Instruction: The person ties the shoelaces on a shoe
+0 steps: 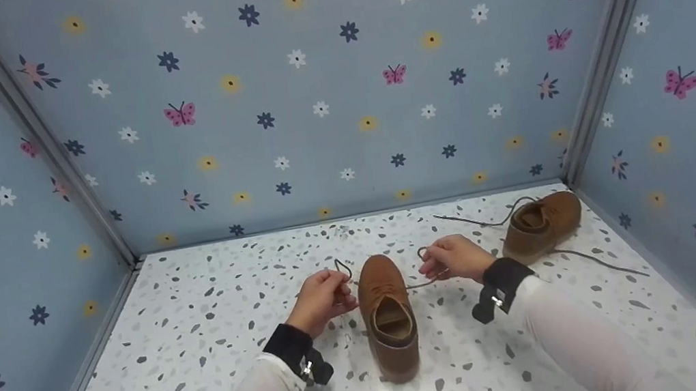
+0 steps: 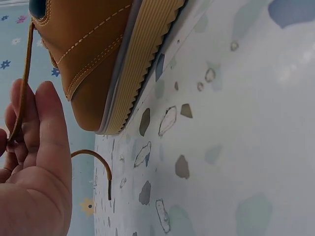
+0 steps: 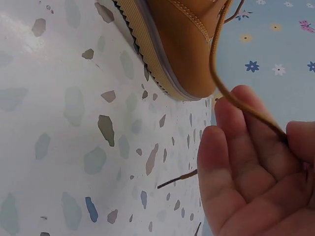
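A brown lace-up shoe (image 1: 395,361) stands upright on the floor between the two hands, its toe pointing away from me. To its left, my left hand (image 1: 322,299) pinches one end of the shoe's lace. In the left wrist view that brown lace (image 2: 27,64) runs from the shoe into the fingers, and its tip hangs below the hand. On the other side, my right hand (image 1: 457,258) pinches the other lace end between thumb and finger. The right wrist view shows this lace (image 3: 216,73) crossing the fingers, with a loose tip below them.
A second brown shoe (image 1: 558,216) sits at the back right, with its laces spread loose on the floor. Blue flowered panels (image 1: 332,87) wall in the speckled white floor (image 1: 195,280) at the back and both sides. Dark straps (image 1: 509,278) circle both wrists.
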The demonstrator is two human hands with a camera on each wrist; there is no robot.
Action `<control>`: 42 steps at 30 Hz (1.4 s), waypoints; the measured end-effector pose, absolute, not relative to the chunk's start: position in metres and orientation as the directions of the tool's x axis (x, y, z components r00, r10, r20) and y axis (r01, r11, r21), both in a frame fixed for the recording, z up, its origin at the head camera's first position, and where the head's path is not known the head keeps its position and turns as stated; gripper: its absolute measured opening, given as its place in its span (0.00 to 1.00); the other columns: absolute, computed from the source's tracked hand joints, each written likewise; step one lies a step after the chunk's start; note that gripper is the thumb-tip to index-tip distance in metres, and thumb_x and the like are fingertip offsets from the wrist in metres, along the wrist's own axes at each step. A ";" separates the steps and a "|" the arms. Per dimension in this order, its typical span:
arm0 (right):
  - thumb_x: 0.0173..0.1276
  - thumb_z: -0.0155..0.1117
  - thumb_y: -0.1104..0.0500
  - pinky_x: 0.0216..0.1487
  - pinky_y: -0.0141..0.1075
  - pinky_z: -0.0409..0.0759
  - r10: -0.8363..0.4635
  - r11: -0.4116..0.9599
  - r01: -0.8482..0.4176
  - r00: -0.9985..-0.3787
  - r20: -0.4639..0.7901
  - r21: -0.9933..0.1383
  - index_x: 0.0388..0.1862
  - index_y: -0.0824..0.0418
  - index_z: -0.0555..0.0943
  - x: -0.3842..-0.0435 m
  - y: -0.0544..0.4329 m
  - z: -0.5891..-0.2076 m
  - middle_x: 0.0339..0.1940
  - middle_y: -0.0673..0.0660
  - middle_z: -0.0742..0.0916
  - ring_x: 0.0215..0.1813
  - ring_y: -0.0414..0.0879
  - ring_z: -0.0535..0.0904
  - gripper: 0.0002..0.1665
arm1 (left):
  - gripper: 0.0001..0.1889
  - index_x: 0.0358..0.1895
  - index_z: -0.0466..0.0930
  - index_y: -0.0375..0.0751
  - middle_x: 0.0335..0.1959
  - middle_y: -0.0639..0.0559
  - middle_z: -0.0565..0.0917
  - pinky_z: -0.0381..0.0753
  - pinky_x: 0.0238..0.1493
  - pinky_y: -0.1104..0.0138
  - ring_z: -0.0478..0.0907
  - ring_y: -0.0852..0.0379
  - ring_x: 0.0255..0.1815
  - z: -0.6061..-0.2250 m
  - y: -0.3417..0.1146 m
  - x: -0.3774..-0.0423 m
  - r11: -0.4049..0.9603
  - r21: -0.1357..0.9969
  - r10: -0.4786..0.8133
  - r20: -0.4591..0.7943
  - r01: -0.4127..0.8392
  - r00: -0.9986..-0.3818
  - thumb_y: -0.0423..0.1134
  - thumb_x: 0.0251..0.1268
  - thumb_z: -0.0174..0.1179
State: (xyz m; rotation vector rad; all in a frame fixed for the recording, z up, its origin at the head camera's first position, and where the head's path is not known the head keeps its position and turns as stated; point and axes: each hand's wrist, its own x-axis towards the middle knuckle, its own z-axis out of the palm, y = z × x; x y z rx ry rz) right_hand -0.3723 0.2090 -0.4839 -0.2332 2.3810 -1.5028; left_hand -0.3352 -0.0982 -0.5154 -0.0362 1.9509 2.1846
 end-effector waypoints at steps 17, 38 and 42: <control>0.82 0.58 0.49 0.41 0.46 0.88 -0.222 0.596 -0.101 -0.974 -0.043 -0.797 0.35 0.62 0.89 -0.371 0.217 -0.480 0.28 0.53 0.92 0.33 0.55 0.88 0.22 | 0.11 0.48 0.83 0.38 0.33 0.53 0.82 0.80 0.32 0.68 0.81 0.58 0.31 -0.512 -0.103 -0.335 0.112 0.985 0.146 -0.145 -0.129 -0.979 0.43 0.78 0.59; 0.81 0.51 0.61 0.32 0.32 0.86 -0.186 0.417 0.099 -0.964 -0.192 -0.903 0.51 0.72 0.83 -0.378 0.209 -0.460 0.33 0.56 0.89 0.29 0.40 0.86 0.17 | 0.15 0.53 0.86 0.32 0.31 0.56 0.82 0.68 0.22 0.72 0.70 0.65 0.20 -0.507 -0.104 -0.328 0.283 0.959 0.160 -0.072 -0.024 -0.985 0.33 0.67 0.60; 0.78 0.48 0.67 0.39 0.33 0.89 -0.209 0.389 0.132 -0.951 -0.227 -0.912 0.60 0.76 0.78 -0.381 0.207 -0.456 0.40 0.63 0.90 0.32 0.41 0.88 0.20 | 0.13 0.51 0.88 0.34 0.31 0.55 0.85 0.68 0.22 0.72 0.70 0.64 0.20 -0.505 -0.105 -0.326 0.292 0.957 0.168 -0.042 0.009 -0.985 0.33 0.68 0.59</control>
